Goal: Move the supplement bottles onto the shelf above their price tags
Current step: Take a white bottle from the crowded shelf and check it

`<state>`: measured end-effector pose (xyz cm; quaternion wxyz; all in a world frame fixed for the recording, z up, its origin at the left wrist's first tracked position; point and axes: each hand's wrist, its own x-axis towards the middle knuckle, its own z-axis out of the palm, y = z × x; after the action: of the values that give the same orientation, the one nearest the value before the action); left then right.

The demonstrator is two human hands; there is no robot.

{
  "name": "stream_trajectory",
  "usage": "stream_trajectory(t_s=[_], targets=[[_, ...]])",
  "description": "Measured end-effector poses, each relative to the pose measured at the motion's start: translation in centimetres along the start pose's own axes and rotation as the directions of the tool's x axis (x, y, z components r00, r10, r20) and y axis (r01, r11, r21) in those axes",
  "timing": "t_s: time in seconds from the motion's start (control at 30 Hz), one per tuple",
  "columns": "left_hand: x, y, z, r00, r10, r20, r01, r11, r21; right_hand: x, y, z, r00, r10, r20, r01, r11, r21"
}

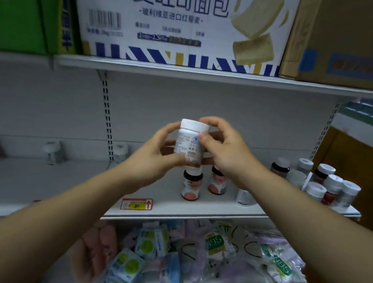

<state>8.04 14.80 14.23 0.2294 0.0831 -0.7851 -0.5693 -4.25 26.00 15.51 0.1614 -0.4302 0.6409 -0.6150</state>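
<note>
I saw a white bottle [190, 142] with a smooth plastic cap and a paper label, pinched between my left hand [154, 158] and right hand [225, 149]. The shelf [207, 207] under it looked like painted metal, matt white, with a glossy paper price tag [136, 203] stuck on its front edge. Behind stood darker bottles [191, 185], shiny like glass or hard plastic; I could not tell which. Above, the bread carton [182, 17] was printed cardboard, slightly satin, and the brown box [355, 43] was plain rough cardboard. Below, the packets [216, 245] were crinkled clear film, catching glints.
</note>
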Motion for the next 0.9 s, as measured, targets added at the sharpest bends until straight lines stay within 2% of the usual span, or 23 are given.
stream_trajectory(t_s=[0.1,0.23,0.33,0.47,0.7,0.9], targets=[[-1.2,1.1,-1.5,0.997,0.037,-0.066,-0.031,0.995,0.093,-0.8,-1.3,1.8,0.999,-0.04,0.001,0.04,0.995,-0.093],[-2.8,1.2,-2.8,0.997,0.025,-0.073,-0.025,1.0,0.004,-2.0,-3.0,3.2,0.999,-0.003,0.045,0.005,0.999,-0.034],[-4.1,2.0,-3.2,0.996,0.07,-0.057,-0.071,0.997,-0.025,-2.8,-4.4,3.1,0.998,-0.016,0.062,0.018,1.0,-0.025],[-5.4,4.1,-3.0,0.982,0.152,-0.108,-0.15,0.988,0.031,-3.7,-6.0,2.7,0.991,-0.094,0.099,0.094,0.996,0.005],[-6.6,7.1,-2.2,0.944,0.3,-0.136,-0.299,0.954,0.028,-4.9,-9.2,0.9,0.944,-0.301,0.136,0.295,0.953,0.062],[-6.4,7.3,-0.8,0.919,0.347,-0.189,-0.345,0.938,0.041,-4.9,-8.9,-0.4,0.918,-0.357,0.175,0.353,0.934,0.051]])
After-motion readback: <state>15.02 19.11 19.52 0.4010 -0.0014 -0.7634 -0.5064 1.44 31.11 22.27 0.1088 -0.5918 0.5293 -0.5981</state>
